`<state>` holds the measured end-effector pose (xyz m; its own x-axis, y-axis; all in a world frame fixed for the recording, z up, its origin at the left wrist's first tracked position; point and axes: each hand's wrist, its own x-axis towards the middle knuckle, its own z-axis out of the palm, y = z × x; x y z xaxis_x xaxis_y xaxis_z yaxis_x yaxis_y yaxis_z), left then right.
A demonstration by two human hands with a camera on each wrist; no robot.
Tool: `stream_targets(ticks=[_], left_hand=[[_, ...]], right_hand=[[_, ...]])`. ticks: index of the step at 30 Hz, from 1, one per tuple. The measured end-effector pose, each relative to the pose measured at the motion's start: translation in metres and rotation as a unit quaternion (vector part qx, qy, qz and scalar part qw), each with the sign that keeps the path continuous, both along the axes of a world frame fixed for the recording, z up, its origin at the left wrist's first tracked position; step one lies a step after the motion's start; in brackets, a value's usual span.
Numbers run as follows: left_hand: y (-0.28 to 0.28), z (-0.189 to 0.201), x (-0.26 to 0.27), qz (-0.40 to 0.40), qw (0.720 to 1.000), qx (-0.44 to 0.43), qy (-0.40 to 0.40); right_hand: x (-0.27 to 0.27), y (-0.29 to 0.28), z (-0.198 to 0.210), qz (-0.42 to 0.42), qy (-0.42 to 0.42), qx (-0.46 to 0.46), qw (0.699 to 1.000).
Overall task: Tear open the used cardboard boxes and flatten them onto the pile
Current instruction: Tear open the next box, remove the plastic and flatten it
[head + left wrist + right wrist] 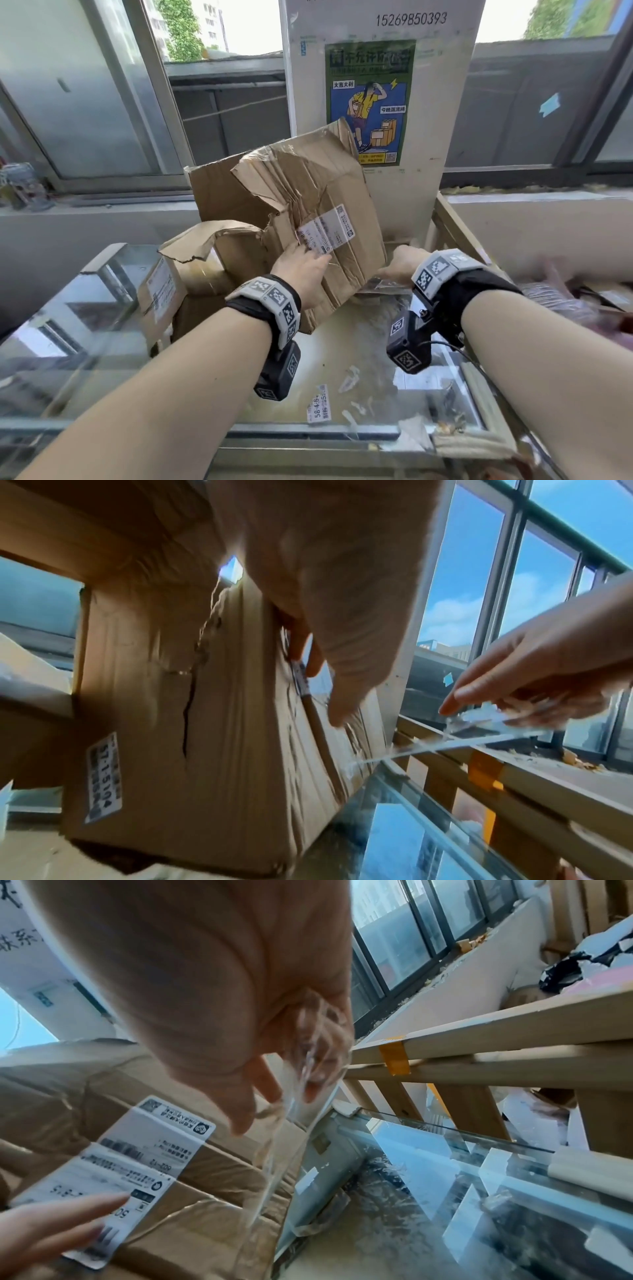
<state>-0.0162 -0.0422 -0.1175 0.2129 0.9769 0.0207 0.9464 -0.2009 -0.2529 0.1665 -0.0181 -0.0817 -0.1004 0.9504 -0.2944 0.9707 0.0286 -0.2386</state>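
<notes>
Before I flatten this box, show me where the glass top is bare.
Barest patch: the glass counter top between both wrists, flecked with scraps and a small white sticker. Crowded: left, around the torn brown cardboard boxes; ahead, the creased labelled box stands.

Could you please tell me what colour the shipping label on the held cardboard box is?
White with black print, clearest in the right wrist view: shipping label.

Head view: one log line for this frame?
left hand: steadies box on shipping label | right hand: pinching clear tape stretched from box | box: torn, not flattened
</notes>
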Motion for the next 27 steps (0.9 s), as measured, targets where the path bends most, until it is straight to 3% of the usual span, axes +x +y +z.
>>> stream_targets(ticks=[4, 8, 14, 18, 23, 27], left_hand=[[-0.004, -0.013, 0.005, 0.068, 0.987, -0.026, 0.143], [-0.005, -0.014, 0.004, 0.104, 0.976, -0.024, 0.187], [0.000, -0.011, 0.008, 0.104, 0.984, -0.027, 0.143], [0.002, -0.008, 0.008, 0.099, 0.992, -0.035, 0.069], [0.003, -0.003, 0.006, 0.095, 0.995, -0.008, 0.003], [0.006, -0.001, -0.002, 0.091, 0.995, -0.014, -0.030]], right_hand=[[0.004, -0.003, -0.012, 0.046, -0.044, -0.027, 0.998], [0.003, 0.001, -0.015, 0.083, -0.038, -0.008, 0.996], [-0.012, 0.009, 0.006, 0.083, 0.076, 0.120, 0.986], [-0.015, 0.014, 0.008, 0.052, 0.257, 0.173, 0.949], [-0.022, 0.023, 0.008, 0.021, 0.266, 0.232, 0.935], [-0.030, 0.028, 0.000, -0.057, 0.366, 0.195, 0.908]])
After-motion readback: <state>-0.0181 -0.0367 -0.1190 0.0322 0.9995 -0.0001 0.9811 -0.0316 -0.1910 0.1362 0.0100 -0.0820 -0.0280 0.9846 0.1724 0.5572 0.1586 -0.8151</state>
